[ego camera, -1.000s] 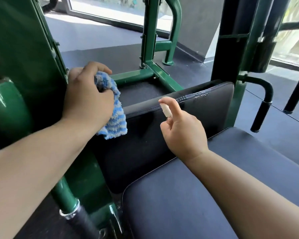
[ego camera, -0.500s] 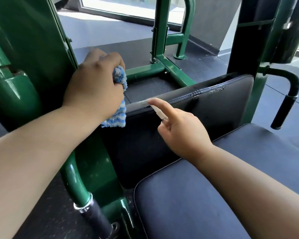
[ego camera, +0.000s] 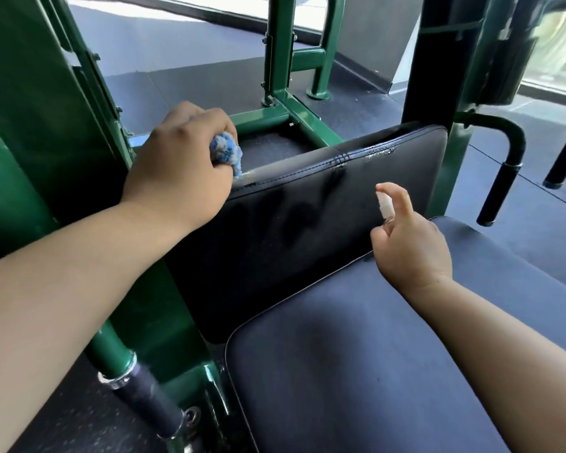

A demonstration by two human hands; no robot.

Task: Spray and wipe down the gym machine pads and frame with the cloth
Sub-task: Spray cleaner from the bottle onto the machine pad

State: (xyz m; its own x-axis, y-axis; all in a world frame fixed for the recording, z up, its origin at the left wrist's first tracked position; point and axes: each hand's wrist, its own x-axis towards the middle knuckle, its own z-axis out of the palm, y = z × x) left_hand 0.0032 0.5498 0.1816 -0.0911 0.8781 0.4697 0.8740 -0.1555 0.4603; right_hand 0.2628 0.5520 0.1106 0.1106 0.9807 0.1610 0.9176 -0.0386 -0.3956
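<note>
My left hand [ego camera: 180, 165] grips a bunched blue and white cloth [ego camera: 226, 152] and presses it on the left end of the top edge of the black back pad [ego camera: 307, 217]. Most of the cloth is hidden inside my fist. My right hand [ego camera: 409, 246] holds a small white spray bottle [ego camera: 385, 204] in front of the pad's right half, index finger on top of the nozzle. The black seat pad [ego camera: 356, 371] lies below my right forearm. Green frame tubes [ego camera: 276, 47] rise behind the pad.
A wide green frame panel [ego camera: 36, 103] stands at the left. A green handle bar with a dark grip [ego camera: 151, 400] juts out at lower left. A second handle with a black grip [ego camera: 500, 184] hangs at the right. Dark rubber floor [ego camera: 190, 86] and windows lie beyond.
My left hand has dropped with the cloth from the green frame onto the pad's top left edge. My right hand with the bottle has shifted right, away from the pad's top edge.
</note>
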